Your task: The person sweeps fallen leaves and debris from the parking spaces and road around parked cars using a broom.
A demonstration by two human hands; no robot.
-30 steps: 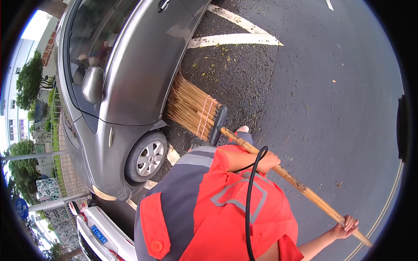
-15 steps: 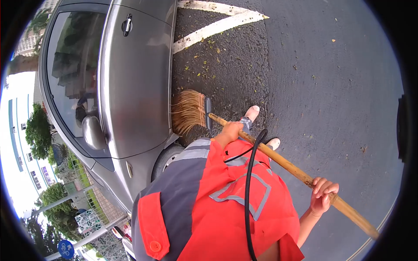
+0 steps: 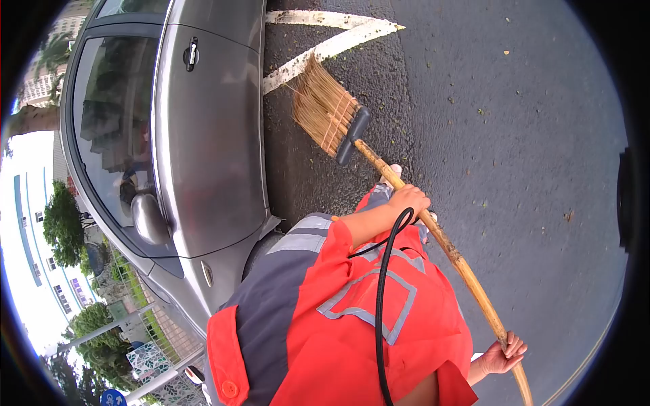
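A straw broom with a long wooden handle (image 3: 453, 254) runs diagonally across my front. My left hand (image 3: 409, 200) is wrapped around the handle below the broom head, over my feet. My right hand (image 3: 504, 353) grips the handle near its other end, at the lower right. The tan bristles (image 3: 326, 111) point away to the upper left, close to a white painted line. A dark grey crosspiece (image 3: 353, 135) joins bristles to handle. Whether the bristles touch the ground, I cannot tell. A black cord (image 3: 381, 318) hangs down my red jacket (image 3: 365, 352).
A grey car (image 3: 217, 135) stands close on my left, its wing mirror (image 3: 149, 218) sticking out. White road markings (image 3: 338, 42) lie ahead. Dark wet asphalt (image 3: 514, 169) with scattered leaves stretches ahead and right. Trees, a fence and buildings show beyond the car.
The broom head has swung forward and away from the car's side, toward the white line. Both hands moved with the handle: the left shifted right, the right moved lower in view.
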